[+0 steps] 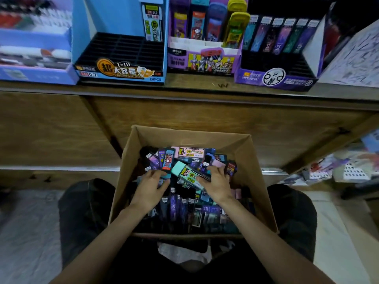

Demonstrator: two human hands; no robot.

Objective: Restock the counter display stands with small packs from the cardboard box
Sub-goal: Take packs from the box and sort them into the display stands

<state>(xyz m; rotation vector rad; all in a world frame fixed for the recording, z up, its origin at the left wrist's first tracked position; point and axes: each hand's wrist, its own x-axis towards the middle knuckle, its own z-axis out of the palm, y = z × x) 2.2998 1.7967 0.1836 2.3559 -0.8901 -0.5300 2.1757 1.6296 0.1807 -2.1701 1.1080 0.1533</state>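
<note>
1. At the left end of the counter (205, 89), near its front edge, we see the blue display stand (121, 56). Its dark slots are bare except for one pack (152, 23) at the back right corner.
2. In the middle, the purple display stand (203, 58) has only its back rows filled; the white front pockets are vacant.
3. Towards the right end, the dark display stand (274, 76) carries one back row of packs, with empty slots in front.
4. Below the counter, between the person's knees, the cardboard box (190, 136) holds a deep heap of small packs (184, 206).
5. Inside the box, the left hand (149, 187) curls over a fan of packs near the left wall. We cannot tell whether it clamps any.
6. A mint pack (188, 175) lies tilted atop the heap between the hands.
7. The right hand (217, 183) sets its thumb on this pack's end, but a firm pinch is not discernible.
8. We judge restocking to be at an early stage: sorting is under way and most slots remain unfilled.
</note>
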